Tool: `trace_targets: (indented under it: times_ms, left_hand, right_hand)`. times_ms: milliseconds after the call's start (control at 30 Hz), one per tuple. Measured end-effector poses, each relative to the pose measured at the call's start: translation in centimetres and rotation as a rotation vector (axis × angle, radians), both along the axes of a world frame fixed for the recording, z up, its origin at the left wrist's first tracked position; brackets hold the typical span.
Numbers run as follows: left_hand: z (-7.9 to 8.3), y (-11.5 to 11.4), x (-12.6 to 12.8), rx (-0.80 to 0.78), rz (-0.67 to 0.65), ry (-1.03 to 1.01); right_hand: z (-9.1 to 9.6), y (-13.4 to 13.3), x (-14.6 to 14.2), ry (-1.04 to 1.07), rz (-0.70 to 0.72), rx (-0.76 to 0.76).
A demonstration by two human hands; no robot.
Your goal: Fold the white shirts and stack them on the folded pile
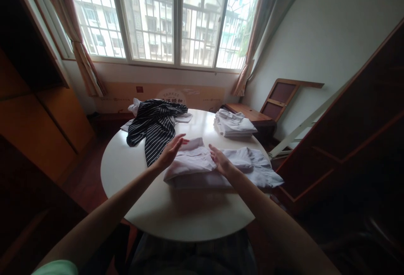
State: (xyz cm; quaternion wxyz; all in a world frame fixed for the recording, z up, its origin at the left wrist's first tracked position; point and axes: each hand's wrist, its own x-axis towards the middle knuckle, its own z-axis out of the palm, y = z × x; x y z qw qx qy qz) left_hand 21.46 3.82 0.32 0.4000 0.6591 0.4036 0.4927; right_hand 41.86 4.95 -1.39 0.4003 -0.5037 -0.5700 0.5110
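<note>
A white shirt [194, 163] lies partly folded on the round white table [189, 216], its body in front of me and a loose part stretching to the right. My left hand [171, 153] is over its left edge, fingers extended and apart from any grip. On the shirt's middle, my right hand [220, 160] has its fingers stretched out toward the collar side; whether it presses on the cloth I cannot tell. The palms roughly face each other. Just beyond my left hand, a black-and-white striped garment [158, 123] lies in a loose heap.
A stack of folded white clothes [235, 123] sits at the table's back right. More white cloth [183, 118] shows beside the striped heap. Behind the table are a flat cardboard box [205, 96] and a barred window [151, 22]; a wooden chair [277, 98] stands at the right wall.
</note>
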Motion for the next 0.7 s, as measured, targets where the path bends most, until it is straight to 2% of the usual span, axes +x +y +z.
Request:
trace_targets:
  times_ms: [67,100,233,300,400,467,567,700]
  left_hand:
    - [-0.4,-0.7,-0.8,0.080,0.115,0.167]
    - [-0.6,-1.4,-1.0,0.111,0.127,0.256]
    - [-2.0,-4.9,-1.5,0.339,-0.008,0.611]
    - [-2.9,-6.3,-1.6,0.428,0.030,0.724]
    - [-4.6,-6.8,-2.2,0.391,0.228,0.778]
    - [-5.8,-6.6,-2.8,0.327,0.289,0.787]
    - [-7.1,-6.2,-3.3,0.280,0.280,0.815]
    - [-7.5,-6.3,-3.2,0.296,0.226,0.878]
  right_hand:
    - [-0.4,-0.6,0.3,0.051,-0.006,-0.047]
    - [-0.6,-0.9,0.4,0.070,-0.008,-0.066]
    - [-0.8,-1.8,0.2,0.108,-0.040,-0.057]
    - [-0.9,-1.9,0.2,0.128,-0.058,-0.056]
    - [-1.1,-1.9,0.1,0.113,-0.101,-0.066]
    - [-1.1,-1.9,0.1,0.105,-0.113,-0.081]
    - [-1.0,-1.9,0.2,0.129,-0.075,-0.094]
    - [-1.2,-2.0,0.9,0.097,-0.073,-0.082]
